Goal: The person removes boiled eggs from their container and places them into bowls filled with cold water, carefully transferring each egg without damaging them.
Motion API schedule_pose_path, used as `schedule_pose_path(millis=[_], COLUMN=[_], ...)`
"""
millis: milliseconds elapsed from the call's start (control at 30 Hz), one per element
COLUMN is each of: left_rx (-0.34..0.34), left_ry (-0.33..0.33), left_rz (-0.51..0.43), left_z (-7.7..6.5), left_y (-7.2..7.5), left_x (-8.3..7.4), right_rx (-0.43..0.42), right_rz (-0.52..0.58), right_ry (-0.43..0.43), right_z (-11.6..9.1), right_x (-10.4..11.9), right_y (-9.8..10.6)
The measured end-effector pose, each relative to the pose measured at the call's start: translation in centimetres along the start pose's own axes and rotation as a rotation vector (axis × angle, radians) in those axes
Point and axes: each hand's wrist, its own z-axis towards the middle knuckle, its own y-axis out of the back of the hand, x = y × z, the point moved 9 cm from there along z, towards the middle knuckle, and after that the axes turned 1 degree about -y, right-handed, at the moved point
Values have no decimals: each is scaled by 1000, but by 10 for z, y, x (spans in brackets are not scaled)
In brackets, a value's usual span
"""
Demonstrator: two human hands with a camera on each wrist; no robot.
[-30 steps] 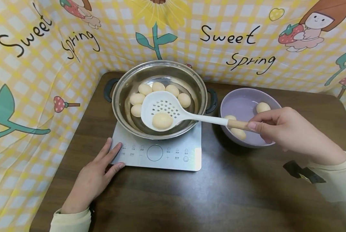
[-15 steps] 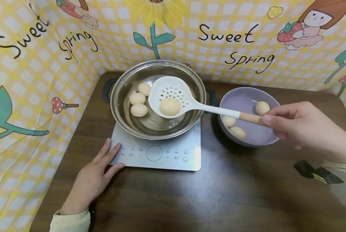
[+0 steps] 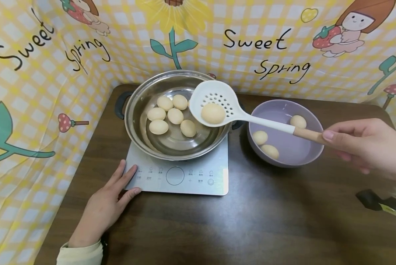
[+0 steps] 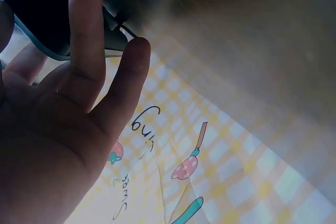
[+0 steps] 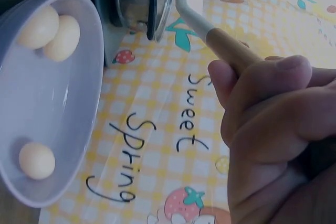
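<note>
My right hand [image 3: 371, 145] grips the wooden end of a white slotted spoon [image 3: 270, 124]; the right wrist view shows its fingers curled round the handle [image 5: 231, 50]. One egg [image 3: 213, 113] lies in the spoon's bowl, raised over the right rim of a steel pot [image 3: 181, 156]. Several eggs [image 3: 158, 127] sit in the pot. To the right, a purple bowl [image 3: 297, 158] holds three eggs, one of them [image 3: 298, 122] apart from the others. My left hand [image 3: 106, 202] rests with spread fingers on the left edge of the white induction cooker [image 3: 198, 187] under the pot.
Dark handles [image 3: 121, 105] stick out from the pot's sides. A yellow checked cloth [image 3: 125, 48] with printed drawings hangs behind and to the left of the brown wooden table [image 3: 191, 228].
My right hand has moved right and lifted the slotted spoon with its egg from inside the pot to its right rim, uncovering more eggs. The left hand has stayed in place.
</note>
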Motion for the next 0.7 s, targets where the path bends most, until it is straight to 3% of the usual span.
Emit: schedule_pose_path(millis=[367, 500, 700], left_rx=[8, 17, 28], left_ry=[6, 9, 13], left_rz=[-6, -10, -10], left_z=[2, 2, 1], left_y=[-1, -2, -2], left_x=[-2, -2, -1], right_rx=[-108, -163, -194], right_rz=[8, -23, 58], right_ry=[-51, -68, -75], right_z=[-20, -28, -34], right_x=[-36, -59, -96], right_y=[38, 54, 69])
